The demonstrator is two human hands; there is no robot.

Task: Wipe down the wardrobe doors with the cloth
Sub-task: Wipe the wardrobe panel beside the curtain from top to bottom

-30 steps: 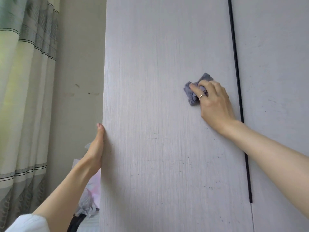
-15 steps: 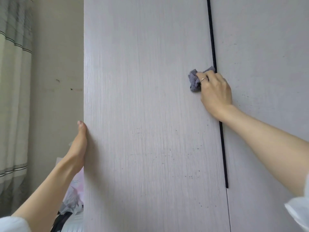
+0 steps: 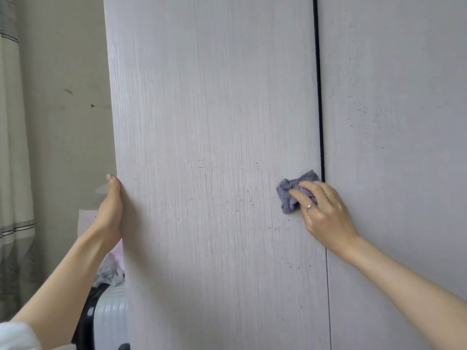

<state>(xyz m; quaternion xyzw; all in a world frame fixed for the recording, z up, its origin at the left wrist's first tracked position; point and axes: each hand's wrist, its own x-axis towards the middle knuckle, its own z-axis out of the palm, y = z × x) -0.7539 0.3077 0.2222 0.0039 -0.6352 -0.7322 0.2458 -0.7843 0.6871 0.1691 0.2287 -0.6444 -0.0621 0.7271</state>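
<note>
Cloth (image 3: 293, 195) on left door (image 3: 214, 147) (right edge).

The door (image 3: 214, 173) is cut off at top and bottom. The left hand's (image 3: 110, 213) fingers are hidden behind its edge. The right hand (image 3: 326, 213) covers part of the cloth (image 3: 288, 195).

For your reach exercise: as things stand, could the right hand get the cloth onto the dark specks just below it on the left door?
Probably yes. The right hand already presses the grey cloth flat on the left door, and the specks sit just below it with nothing between.
</note>
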